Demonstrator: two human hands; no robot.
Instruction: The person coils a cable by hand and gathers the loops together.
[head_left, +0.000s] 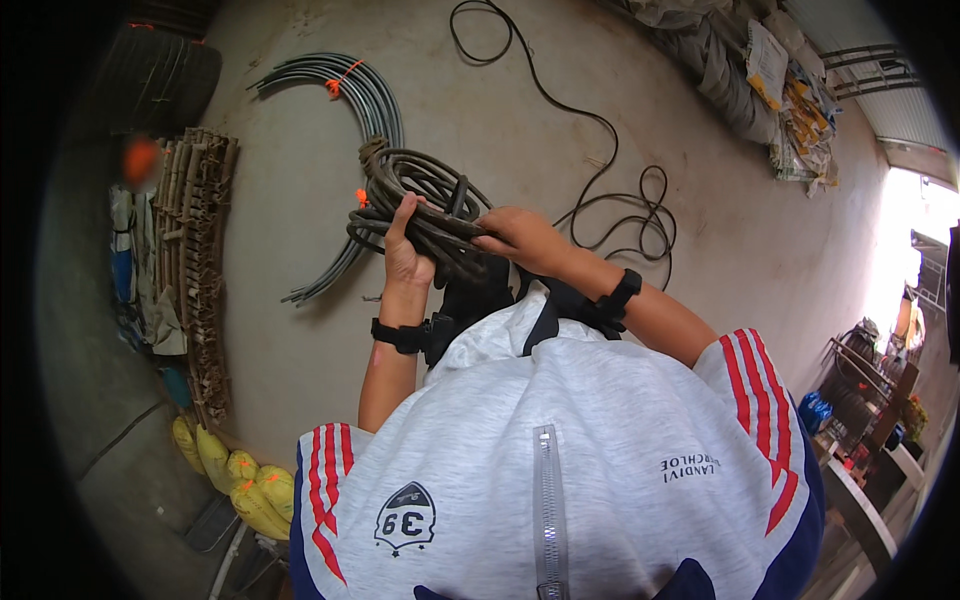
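Note:
My left hand (409, 255) is closed around a looped bundle of dark cable (420, 214), its thumb pointing up along the coils. At the right side of the same bundle, my right hand (517, 236) pinches a strand between thumb and fingers. Loose black cable (616, 142) runs over the concrete floor in curves and small loops to the right. Beyond my hands lies a curved bundle of grey tubing (375, 90), bound with orange ties (334, 87); the coils I hold hide part of it.
Along the left stands a rolled stack of wooden poles (196, 262). Several yellow sacks (259, 499) sit at lower left. Piled sheeting and bags (780, 90) line the upper right. At far right, a blue bag (814, 411) lies among cluttered goods near a bright opening.

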